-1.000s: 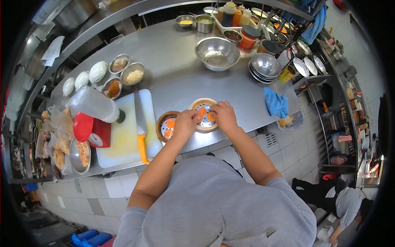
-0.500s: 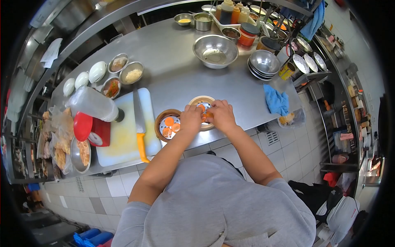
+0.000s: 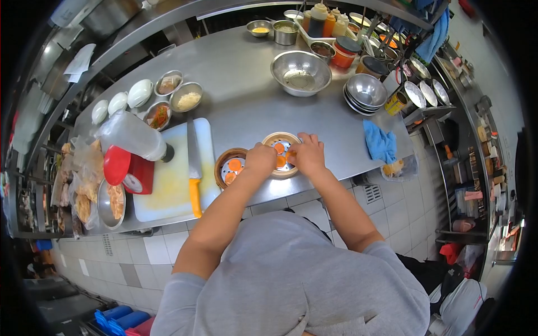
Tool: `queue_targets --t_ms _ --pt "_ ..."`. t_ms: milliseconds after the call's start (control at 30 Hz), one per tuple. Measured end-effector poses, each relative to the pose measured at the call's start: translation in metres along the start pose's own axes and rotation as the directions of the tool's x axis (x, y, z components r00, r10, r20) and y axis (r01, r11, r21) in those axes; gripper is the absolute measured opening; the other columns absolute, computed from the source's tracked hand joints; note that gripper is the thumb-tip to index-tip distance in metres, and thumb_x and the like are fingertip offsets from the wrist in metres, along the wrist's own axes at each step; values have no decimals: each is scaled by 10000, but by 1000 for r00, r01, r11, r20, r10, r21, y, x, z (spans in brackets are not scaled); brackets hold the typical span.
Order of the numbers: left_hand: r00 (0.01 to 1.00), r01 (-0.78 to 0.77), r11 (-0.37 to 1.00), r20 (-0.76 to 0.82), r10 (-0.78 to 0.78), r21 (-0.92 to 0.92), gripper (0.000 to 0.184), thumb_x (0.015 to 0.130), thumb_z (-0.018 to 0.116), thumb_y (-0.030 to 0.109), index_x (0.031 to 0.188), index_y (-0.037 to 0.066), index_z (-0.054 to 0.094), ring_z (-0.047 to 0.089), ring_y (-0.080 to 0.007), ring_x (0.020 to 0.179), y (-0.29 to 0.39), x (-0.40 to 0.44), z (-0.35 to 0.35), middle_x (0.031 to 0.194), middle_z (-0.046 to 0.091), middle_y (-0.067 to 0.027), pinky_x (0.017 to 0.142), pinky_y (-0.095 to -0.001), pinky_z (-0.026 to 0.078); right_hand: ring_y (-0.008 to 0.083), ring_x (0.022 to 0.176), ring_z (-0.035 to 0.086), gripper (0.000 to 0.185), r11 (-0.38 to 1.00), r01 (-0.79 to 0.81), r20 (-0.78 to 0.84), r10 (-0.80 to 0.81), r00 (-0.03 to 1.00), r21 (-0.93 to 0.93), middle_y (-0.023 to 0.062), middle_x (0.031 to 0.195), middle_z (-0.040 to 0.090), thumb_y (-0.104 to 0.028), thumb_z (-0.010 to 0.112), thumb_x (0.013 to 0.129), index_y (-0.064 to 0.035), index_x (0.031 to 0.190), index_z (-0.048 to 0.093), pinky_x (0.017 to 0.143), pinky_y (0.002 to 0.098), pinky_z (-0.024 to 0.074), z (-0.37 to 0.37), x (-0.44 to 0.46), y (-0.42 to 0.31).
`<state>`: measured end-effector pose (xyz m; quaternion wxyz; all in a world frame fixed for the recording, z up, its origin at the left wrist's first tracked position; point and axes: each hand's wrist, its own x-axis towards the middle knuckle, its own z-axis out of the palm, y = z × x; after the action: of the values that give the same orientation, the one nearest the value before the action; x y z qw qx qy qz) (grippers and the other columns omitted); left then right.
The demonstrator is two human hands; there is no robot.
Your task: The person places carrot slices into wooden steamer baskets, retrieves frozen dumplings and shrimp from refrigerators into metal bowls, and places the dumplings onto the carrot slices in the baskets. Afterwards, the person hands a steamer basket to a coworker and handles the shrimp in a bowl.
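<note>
A small round bamboo steamer basket (image 3: 282, 136) with a perforated white liner stands near the table's front edge. In it lie orange carrot slices (image 3: 280, 162). My left hand (image 3: 261, 161) is closed at the basket's left rim, fingers curled against it. Over the right side, my right hand (image 3: 306, 153) has its thumb and fingertips pinched at a carrot slice, which they mostly cover. A second, darker steamer basket (image 3: 218, 169) sits just to the left, partly behind my left forearm, also with carrot slices (image 3: 235, 164) on its liner.
To the left is a white cutting board (image 3: 162, 193) with a yellow-handled knife (image 3: 194, 187), beside a red scale (image 3: 137, 172). A large steel bowl (image 3: 301, 70), stacked bowls (image 3: 366, 91) and a blue cloth (image 3: 379, 141) stand farther back and right.
My hands have moved apart, and the right one has shifted toward the basket's right rim. More of the carrot slices and liner shows between them. The camera view has shifted slightly.
</note>
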<state>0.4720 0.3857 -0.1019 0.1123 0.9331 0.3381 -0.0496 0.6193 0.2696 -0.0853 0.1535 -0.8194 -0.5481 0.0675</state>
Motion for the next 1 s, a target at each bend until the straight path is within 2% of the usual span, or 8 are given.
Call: queue_targets --t_ms 233,333,533,633,767,867,933,1000 --pt "1000 12 998 -28 -14 -59 201 896 704 197 1043 101 803 676 -324 1046 -2 -7 -4 1044 768 -124 921 -457 581 291 1309 473 245 990 -43 -31 48 998 133 46 1443 580 -249 790 795 -213 1030 847 1064 455 382 12 -4 7" --pt "998 33 977 -40 -43 -210 220 898 724 236 1066 113 797 675 -325 1060 4 -20 -18 1070 765 -118 925 -466 575 299 1326 474 292 985 -65 3 65 998 160 59 1471 566 -251 804 799 -210 1087 834 1072 465 381 19 -4 12" --pt "998 -1 964 -57 -15 -265 256 916 738 256 1132 123 775 688 -329 1050 19 -35 -29 1091 753 -132 921 -472 561 356 1378 446 427 975 171 -149 -150 977 140 128 1502 529 -245 830 813 -211 1234 773 1128 497 356 18 -4 2" --pt "910 -113 919 -410 -56 -377 282 941 736 209 1185 67 755 709 -340 1000 -6 -48 -32 1072 751 -165 867 -462 567 394 1391 432 422 956 271 -233 -240 943 114 153 1500 520 -232 818 830 -186 1246 762 1158 515 339 17 -2 -1" --pt "737 57 748 -478 -478 -661 200 989 666 179 1149 95 754 720 -374 956 -93 -90 -51 1083 755 -171 844 -460 576 415 1389 431 395 950 235 -359 -150 921 206 158 1502 517 -208 808 830 -164 1220 764 1158 538 349 15 -11 -3" --pt "716 252 735 -390 -579 -629 194 963 684 212 1094 100 771 729 -381 913 -121 -119 -64 1025 766 -178 827 -467 584 415 1391 432 310 915 346 -400 -244 883 206 156 1506 515 -197 806 824 -158 1131 789 1157 550 351 25 -11 -24" --pt "865 385 806 -128 -485 -449 196 922 718 250 1051 119 786 736 -382 894 -122 -131 -53 963 773 -165 818 -470 587 415 1396 430 260 878 438 -393 -340 855 194 154 1508 515 -194 806 822 -157 1080 800 1163 556 345 34 -10 -55" --pt "865 424 801 -74 -497 -424 178 890 733 246 1022 148 799 740 -367 913 -108 -129 -24 960 776 -142 817 -474 587 422 1448 381 196 827 511 -285 -444 849 234 145 1527 496 -200 815 811 -152 1001 808 1187 582 304 39 -5 -89"
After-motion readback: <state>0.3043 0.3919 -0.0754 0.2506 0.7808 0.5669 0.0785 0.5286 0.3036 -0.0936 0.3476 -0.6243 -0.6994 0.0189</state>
